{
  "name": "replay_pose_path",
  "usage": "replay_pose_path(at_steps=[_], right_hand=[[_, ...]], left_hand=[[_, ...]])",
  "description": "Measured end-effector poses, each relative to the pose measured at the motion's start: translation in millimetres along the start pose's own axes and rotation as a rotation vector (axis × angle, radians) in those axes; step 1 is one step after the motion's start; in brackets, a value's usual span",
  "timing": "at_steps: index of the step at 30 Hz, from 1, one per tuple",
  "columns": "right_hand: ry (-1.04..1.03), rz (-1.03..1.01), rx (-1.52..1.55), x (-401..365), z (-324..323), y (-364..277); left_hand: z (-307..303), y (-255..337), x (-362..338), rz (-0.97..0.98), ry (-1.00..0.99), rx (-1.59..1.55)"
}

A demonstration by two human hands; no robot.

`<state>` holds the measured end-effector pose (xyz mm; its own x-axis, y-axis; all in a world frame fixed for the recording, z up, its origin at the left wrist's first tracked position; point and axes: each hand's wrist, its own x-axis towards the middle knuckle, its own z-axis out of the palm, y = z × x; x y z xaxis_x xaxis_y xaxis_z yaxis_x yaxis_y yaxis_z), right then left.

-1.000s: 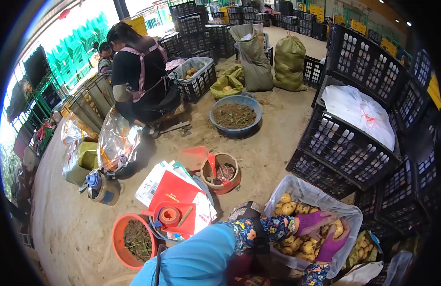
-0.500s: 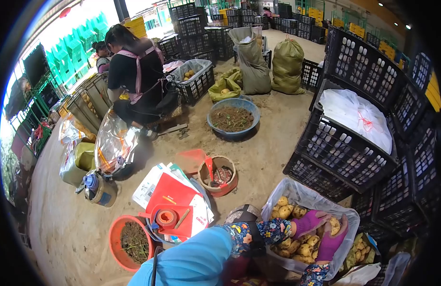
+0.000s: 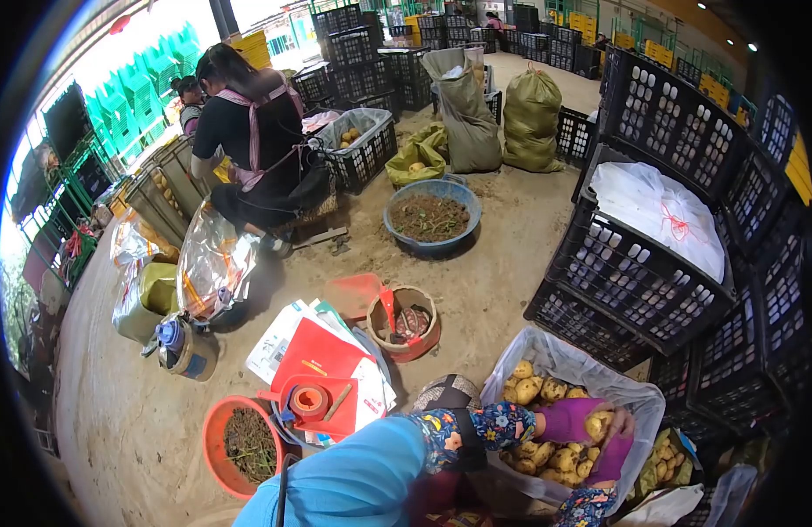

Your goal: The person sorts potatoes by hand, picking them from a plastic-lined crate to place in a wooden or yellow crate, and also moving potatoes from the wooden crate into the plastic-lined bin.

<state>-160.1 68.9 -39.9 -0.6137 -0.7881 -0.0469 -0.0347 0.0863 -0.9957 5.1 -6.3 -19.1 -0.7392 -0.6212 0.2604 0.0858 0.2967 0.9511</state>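
Note:
A clear plastic bag (image 3: pixel 555 356) lining a crate at the lower right holds several yellow potatoes (image 3: pixel 527 388). Both my hands wear magenta gloves and reach into it. My left hand (image 3: pixel 566 420), on a floral-sleeved arm, grips a potato (image 3: pixel 596 426) just above the pile. My right hand (image 3: pixel 613 454) comes up from below and curls its fingers round the far side of the same potato. Part of the pile is hidden under my hands.
Black plastic crates (image 3: pixel 634 281) stack along the right, one holding a white bag (image 3: pixel 660 211). On the dirt floor lie an orange basin (image 3: pixel 214 422), a red tray with a tape roll (image 3: pixel 309 401), a small tub (image 3: pixel 404 338) and a blue basin (image 3: pixel 434 241). A person (image 3: pixel 252 140) crouches at the back left.
My hands have drawn closer together over the pile and now enclose one potato; before, they lay spread among the potatoes. The view shifted slightly.

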Motion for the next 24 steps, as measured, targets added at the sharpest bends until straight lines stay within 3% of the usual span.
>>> replay_pose_path(at_steps=[3, 4, 7, 10, 12, 14, 15, 17, 18, 21, 23, 24], right_hand=[[-0.040, -0.223, -0.319, -2.2, 8.1, 7.3], [-0.048, -0.050, -0.062, -6.1, 10.1, 1.7], [-0.080, -0.020, 0.076, -8.5, 6.9, 1.0], [-0.185, -0.304, -0.257, -16.7, 1.4, -19.3], [-0.047, -0.179, -0.028, -15.6, -4.4, 16.3], [-0.258, 0.132, 0.311, -4.4, -25.1, 17.1], [-0.277, 0.266, 0.453, -12.2, -23.0, -7.2], [-0.306, 0.533, 0.733, -35.0, -0.5, -54.3], [-0.315, 0.539, 0.792, -38.4, 3.7, -53.9], [-0.205, 0.214, 0.682, -23.4, -9.0, -8.9], [-0.101, -0.375, -0.218, -25.0, -10.4, -11.5], [-0.080, -0.376, -0.249, -26.0, -11.1, -17.1]], left_hand=[[-9.9, 16.5, 3.5, -0.187, -0.157, 0.223], [-12.5, 23.4, 3.4, -0.176, -0.150, 0.253], [-14.7, 27.9, 1.7, -0.161, -0.132, 0.327], [-10.8, 19.6, 3.3, -0.134, -0.132, 0.349], [-12.0, 19.0, 3.3, -0.077, -0.160, 0.349], [-17.6, 21.5, 8.1, -0.161, -0.174, 0.204], [-18.8, 22.1, 9.0, -0.204, -0.181, 0.130], [-18.0, 18.3, 9.7, -0.086, -0.165, -0.021], [-18.7, 15.2, 11.5, -0.025, -0.159, -0.095], [-9.1, -7.2, 16.3, 0.016, -0.123, -0.237], [-2.2, -42.2, 8.6, 0.121, -0.158, -0.214], [-9.2, 3.4, 9.1, -0.274, -0.289, -0.461]])
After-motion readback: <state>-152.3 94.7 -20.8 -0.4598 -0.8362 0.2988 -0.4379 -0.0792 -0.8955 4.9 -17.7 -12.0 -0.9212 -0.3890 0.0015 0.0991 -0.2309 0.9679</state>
